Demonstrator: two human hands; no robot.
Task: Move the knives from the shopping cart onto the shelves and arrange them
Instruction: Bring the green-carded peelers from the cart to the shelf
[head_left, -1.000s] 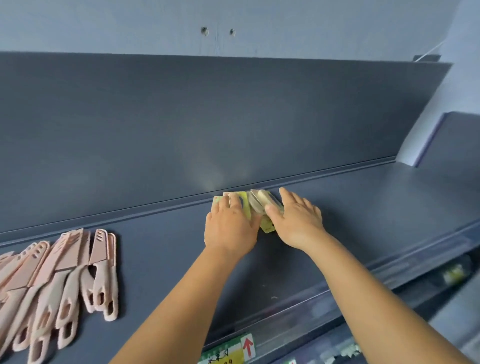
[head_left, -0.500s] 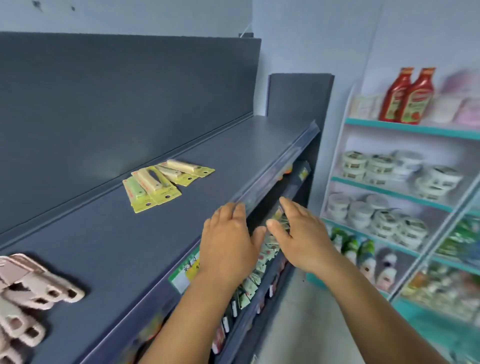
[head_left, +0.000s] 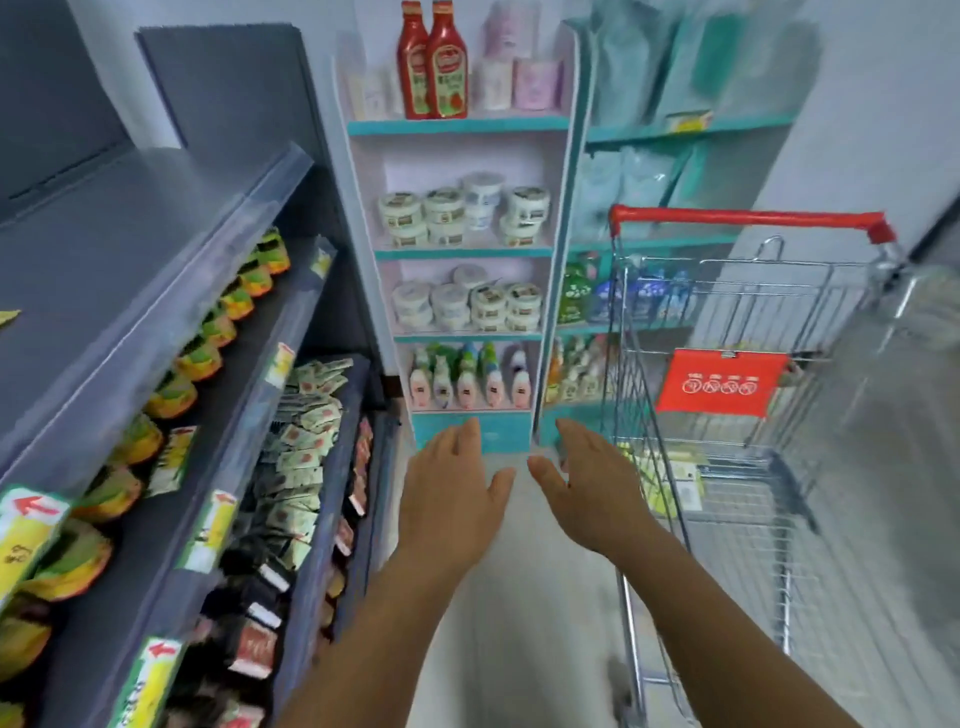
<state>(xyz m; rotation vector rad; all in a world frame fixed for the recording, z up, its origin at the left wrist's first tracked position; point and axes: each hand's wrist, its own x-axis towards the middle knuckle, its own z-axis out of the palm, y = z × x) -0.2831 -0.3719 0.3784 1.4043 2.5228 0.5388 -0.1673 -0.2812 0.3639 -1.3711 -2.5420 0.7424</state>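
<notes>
The grey shelves run down the left, packets crowding the lower tiers; the left hand hangs in mid-air, fingers straight, holding nothing; just beside it the right hand is likewise spread and empty; right of them stands the shopping cart, yellow-green carded knives lying blurred in its basket.

Grey shelf: yellow-green packet at left edge.
</notes>
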